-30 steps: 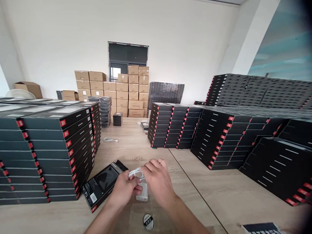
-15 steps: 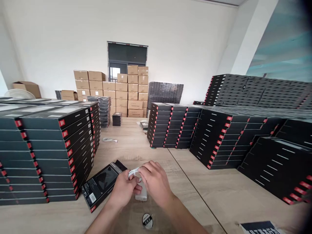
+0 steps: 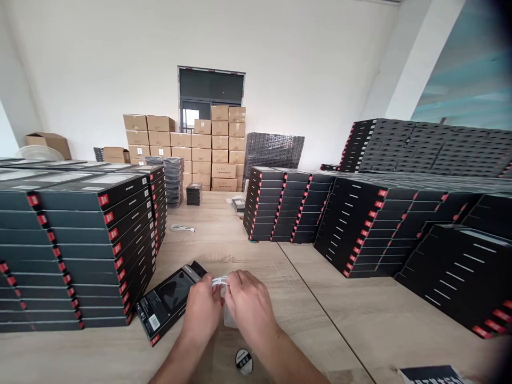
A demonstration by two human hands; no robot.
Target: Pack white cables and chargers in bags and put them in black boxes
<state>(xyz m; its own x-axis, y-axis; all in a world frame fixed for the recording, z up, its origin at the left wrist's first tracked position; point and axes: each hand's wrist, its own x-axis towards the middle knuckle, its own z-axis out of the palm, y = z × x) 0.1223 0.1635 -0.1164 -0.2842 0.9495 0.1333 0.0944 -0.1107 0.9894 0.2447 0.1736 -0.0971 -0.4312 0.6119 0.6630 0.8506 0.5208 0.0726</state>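
Left hand (image 3: pixel 201 311), right hand (image 3: pixel 250 308) pressed close, pinching white cable (image 3: pixel 219 281); black box (image 3: pixel 165 300) just left; open worktop (image 3: pixel 308 314) rightward, up to box stack (image 3: pixel 360 229).

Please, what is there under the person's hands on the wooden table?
Below the left hand and right hand, a white cable and a white block show. The hands partly cover both, and what lies directly under the palms cannot be seen.

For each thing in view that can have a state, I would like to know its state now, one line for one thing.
Left hand, closed on the cable.
Right hand, closed on the cable.
White cable, looped, held between both hands.
White power adapter, partly hidden behind the hands.
Black product box, lying on the table.
Second white cable, coiled on the table.
Cardboard cartons, stacked, closed.
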